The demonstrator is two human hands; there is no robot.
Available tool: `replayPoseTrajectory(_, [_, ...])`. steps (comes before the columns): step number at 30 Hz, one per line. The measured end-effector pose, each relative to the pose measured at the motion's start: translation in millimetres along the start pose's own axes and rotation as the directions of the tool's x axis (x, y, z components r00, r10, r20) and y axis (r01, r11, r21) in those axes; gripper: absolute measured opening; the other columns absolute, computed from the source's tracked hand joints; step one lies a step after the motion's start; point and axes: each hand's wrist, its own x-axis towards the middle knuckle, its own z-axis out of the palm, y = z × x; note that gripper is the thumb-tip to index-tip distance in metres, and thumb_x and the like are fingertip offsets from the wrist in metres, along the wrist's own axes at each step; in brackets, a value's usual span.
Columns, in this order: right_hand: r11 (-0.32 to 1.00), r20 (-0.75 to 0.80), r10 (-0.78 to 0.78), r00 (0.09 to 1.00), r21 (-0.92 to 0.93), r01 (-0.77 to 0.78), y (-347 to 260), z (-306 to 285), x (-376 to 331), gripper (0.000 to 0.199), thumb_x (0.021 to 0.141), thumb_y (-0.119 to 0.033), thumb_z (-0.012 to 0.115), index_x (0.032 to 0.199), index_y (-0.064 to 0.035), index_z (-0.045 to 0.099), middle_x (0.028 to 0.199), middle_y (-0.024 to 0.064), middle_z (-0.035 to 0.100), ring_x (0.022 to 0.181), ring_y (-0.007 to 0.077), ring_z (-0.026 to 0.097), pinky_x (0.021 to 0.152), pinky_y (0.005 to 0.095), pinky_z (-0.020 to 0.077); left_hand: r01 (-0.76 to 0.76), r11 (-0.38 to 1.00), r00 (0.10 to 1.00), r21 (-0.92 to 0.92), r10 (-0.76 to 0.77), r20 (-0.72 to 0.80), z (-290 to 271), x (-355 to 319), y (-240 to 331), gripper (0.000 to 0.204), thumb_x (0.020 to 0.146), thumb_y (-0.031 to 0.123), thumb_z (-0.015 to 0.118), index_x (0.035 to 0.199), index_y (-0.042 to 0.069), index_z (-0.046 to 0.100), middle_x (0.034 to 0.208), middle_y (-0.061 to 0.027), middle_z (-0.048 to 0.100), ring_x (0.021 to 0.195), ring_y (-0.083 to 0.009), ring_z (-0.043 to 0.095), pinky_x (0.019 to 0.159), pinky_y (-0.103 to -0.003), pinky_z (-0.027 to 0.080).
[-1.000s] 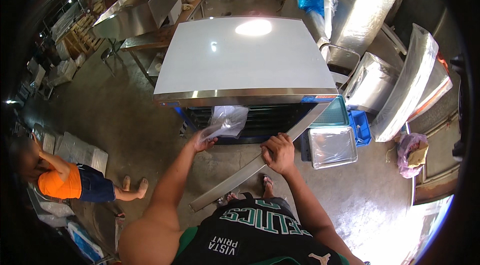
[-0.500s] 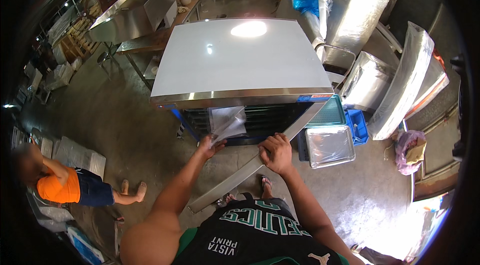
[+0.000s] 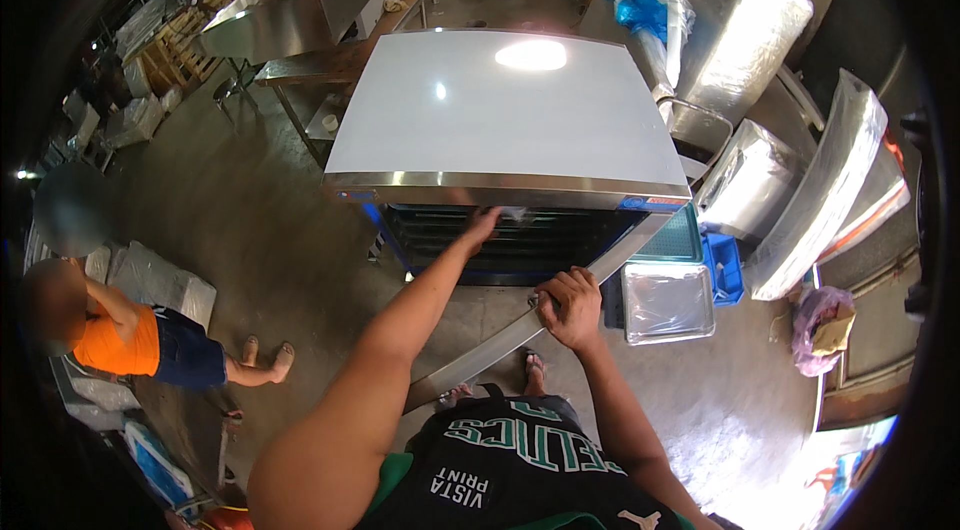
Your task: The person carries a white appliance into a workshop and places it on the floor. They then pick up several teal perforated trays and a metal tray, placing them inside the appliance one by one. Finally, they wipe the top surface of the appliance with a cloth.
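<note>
In front of me stands a cabinet (image 3: 500, 120) with a white top, a steel front rim and dark horizontal racks inside. Its door (image 3: 490, 350) hangs open toward me. My left hand (image 3: 482, 227) reaches into the upper part of the opening, just under the front rim. Its fingers are closed on a clear plastic bag (image 3: 515, 216), of which only a small part shows. My right hand (image 3: 570, 308) grips the door's upper edge, its fingers curled over it.
Beside the cabinet on the right lie a plastic-wrapped tray (image 3: 668, 305), a green tray (image 3: 668, 238) and a blue crate (image 3: 722, 270). Wrapped panels (image 3: 825, 190) lean farther right. A steel table (image 3: 300, 70) stands at the back left. A person in orange (image 3: 120, 342) is at the left.
My left hand has moved up and forward into the cabinet opening with the plastic bag, which now shows much less. The right hand stays on the door. The view has shifted slightly.
</note>
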Motion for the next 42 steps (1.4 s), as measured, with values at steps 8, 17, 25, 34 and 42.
replayPoseTrajectory(8, [0.999,-0.042,-0.028,0.999,0.032,0.029,5,2,-1,0.005,0.079,-0.012,0.066,0.083,-0.0102,0.069,0.078,0.0079,0.063,0.082,0.0301,0.062,0.098,0.0459,0.0464,-0.124,0.837,0.904,0.533,-0.126,0.408,-98,-74,60,0.041,0.1,0.037,0.062,0.122,0.002,0.063,0.104,-0.0138,0.072,0.082,-0.026,0.068,0.071,-0.038,0.056])
replayPoseTrajectory(17, [0.979,-0.333,-0.172,0.927,-0.159,0.124,7,43,12,0.038,0.077,-0.003,0.066,0.113,-0.0121,0.068,0.115,0.0104,0.063,0.112,0.0311,0.058,0.11,0.0527,0.0367,0.249,0.957,0.86,0.152,-0.146,-0.489,-381,-239,-4,0.027,0.1,0.026,0.059,0.114,0.005,0.064,0.093,-0.0066,0.067,0.072,-0.0154,0.062,0.063,-0.03,0.051])
replayPoseTrajectory(25, [0.968,0.023,-0.227,0.974,-0.105,0.228,-32,46,99,0.081,0.077,-0.046,0.082,0.144,-0.011,0.051,0.159,0.0212,0.034,0.151,0.042,0.021,0.121,0.059,0.0156,0.523,0.711,0.848,0.47,-0.376,-0.374,-299,-351,-213,0.063,0.093,0.028,0.066,0.146,0.001,0.045,0.136,-0.0246,0.059,0.127,-0.039,0.056,0.108,-0.046,0.043])
replayPoseTrajectory(34, [0.929,0.16,-0.073,0.984,-0.349,0.125,-70,92,166,0.12,0.058,-0.04,0.095,0.156,-0.0112,0.033,0.156,0.0254,0.036,0.146,0.0415,0.033,0.12,0.0549,0.0267,0.196,0.945,0.897,0.262,-0.064,-0.437,-187,-200,-186,0.092,0.099,0.052,0.056,0.154,-0.011,0.019,0.158,-0.0334,0.028,0.149,-0.0445,0.027,0.122,-0.045,0.026])
replayPoseTrajectory(42, [0.904,-0.154,-0.134,0.979,-0.424,0.057,-45,141,166,0.096,0.057,-0.035,0.095,0.141,-0.0142,0.052,0.146,0.0138,0.052,0.137,0.0343,0.047,0.112,0.0516,0.0353,-0.023,0.956,0.874,0.293,0.162,-0.459,-200,-106,-202,0.076,0.102,0.056,0.045,0.145,-0.006,0.034,0.132,-0.0326,0.053,0.121,-0.049,0.054,0.1,-0.052,0.046])
